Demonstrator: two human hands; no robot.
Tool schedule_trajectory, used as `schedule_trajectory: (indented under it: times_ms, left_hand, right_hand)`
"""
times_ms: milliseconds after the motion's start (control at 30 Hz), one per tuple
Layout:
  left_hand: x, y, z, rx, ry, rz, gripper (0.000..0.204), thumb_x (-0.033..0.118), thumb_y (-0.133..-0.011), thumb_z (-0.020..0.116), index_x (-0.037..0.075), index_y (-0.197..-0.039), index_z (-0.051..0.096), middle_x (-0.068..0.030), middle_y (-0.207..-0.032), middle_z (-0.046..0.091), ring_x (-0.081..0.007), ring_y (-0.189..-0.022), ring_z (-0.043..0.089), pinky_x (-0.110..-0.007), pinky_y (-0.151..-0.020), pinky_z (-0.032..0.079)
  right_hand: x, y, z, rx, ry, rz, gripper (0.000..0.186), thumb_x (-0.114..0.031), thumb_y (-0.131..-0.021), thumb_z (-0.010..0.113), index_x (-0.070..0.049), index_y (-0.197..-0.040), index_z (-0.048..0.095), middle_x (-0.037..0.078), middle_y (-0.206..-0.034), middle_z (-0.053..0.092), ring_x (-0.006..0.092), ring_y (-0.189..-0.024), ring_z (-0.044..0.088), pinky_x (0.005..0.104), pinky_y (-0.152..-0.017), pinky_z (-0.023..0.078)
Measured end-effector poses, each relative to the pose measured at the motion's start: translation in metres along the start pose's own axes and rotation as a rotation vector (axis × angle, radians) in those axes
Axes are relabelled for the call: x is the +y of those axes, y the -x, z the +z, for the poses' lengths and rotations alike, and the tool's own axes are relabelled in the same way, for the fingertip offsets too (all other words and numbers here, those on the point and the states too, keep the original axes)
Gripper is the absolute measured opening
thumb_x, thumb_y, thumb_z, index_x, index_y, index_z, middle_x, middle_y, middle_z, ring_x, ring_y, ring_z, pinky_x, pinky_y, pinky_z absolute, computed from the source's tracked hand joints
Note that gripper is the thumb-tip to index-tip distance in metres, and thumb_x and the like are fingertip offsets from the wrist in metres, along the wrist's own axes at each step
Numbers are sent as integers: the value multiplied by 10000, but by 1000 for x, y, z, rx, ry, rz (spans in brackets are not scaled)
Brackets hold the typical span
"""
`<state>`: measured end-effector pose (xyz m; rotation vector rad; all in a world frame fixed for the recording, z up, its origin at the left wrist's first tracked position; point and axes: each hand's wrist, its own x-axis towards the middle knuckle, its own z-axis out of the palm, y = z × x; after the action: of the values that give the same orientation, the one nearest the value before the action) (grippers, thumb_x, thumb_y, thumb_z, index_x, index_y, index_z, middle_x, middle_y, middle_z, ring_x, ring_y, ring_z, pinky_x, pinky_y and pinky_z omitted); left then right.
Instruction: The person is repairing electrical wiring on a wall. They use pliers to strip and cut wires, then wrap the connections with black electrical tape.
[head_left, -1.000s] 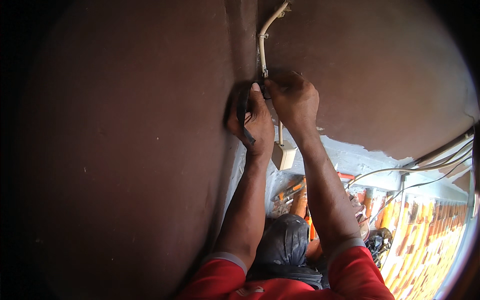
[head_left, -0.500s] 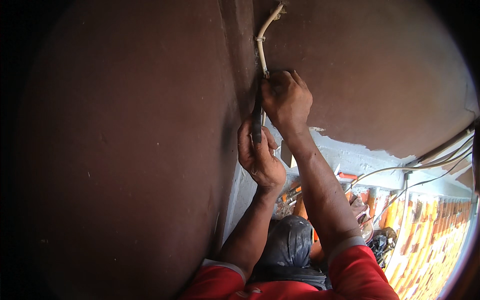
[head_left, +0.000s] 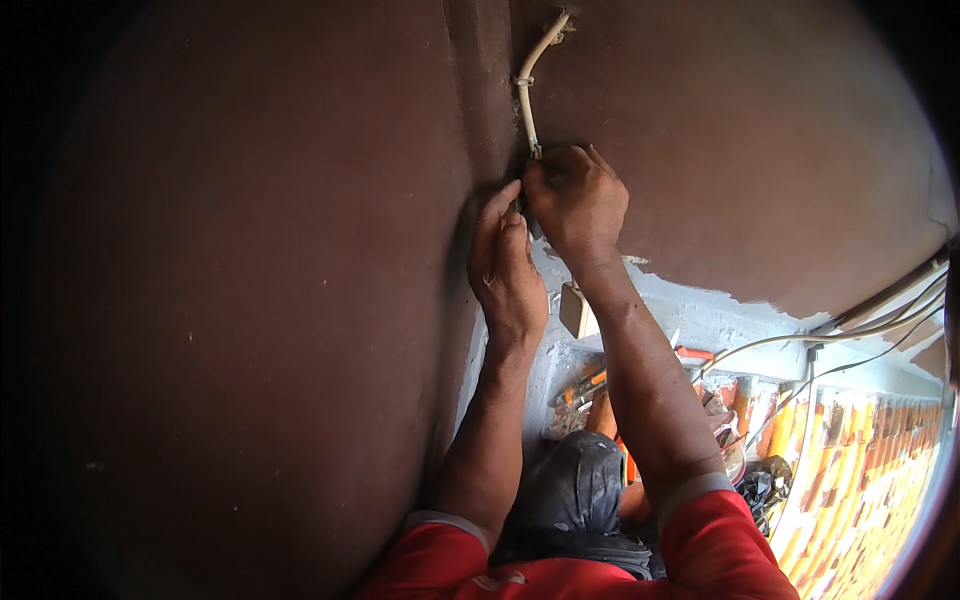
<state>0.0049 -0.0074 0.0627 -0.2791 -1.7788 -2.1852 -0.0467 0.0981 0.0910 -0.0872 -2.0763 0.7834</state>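
A beige cable [head_left: 528,105] runs down the brown wall near the corner. My right hand [head_left: 580,200] is closed in a pinch on the lower end of the cable, where a short bit of bared wire [head_left: 536,152] shows above the fingers. Just below and to the left, my left hand [head_left: 510,270] has its fingers pointing up, the tips close together beside my right hand. A dark strip that looks like black tape [head_left: 519,206] shows only in a small bit between the fingertips; the rest is hidden.
Under my right forearm sits a pale box [head_left: 577,310] on the grey-white lower wall. A red-handled tool [head_left: 694,352] lies on the ledge. Loose cables [head_left: 770,340] cross on the right, above orange tiles [head_left: 850,470]. A black bag [head_left: 765,485] rests below.
My left hand has moved up toward my right hand. The black strip stretched between the hands before is now mostly hidden. My right hand keeps its pinch.
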Motion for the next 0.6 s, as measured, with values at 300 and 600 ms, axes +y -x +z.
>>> schedule_trajectory:
  times_ms: [300,600]
  left_hand:
    - [-12,-15,7,-15,-18,-31,513,218,-1094,457,-43,-1490,653,-186,-1302,728,-192,-907,627,-331,-843,520]
    - [-16,-14,8,-22,26,-58,517,217,-1092,465,-36,-1502,651,-144,-1377,701,-100,-749,494,-262,-711,485]
  right_hand:
    - [5,-1,-11,-65,-153,8,208,-213,-910,769,-65,-1027,856,137,-1002,800,343,-901,803,430,-855,625]
    - [9,5,-24,-173,-178,169,253,-152,-915,685,-58,-1068,863,197,-1063,794,393,-975,790,448,-896,618]
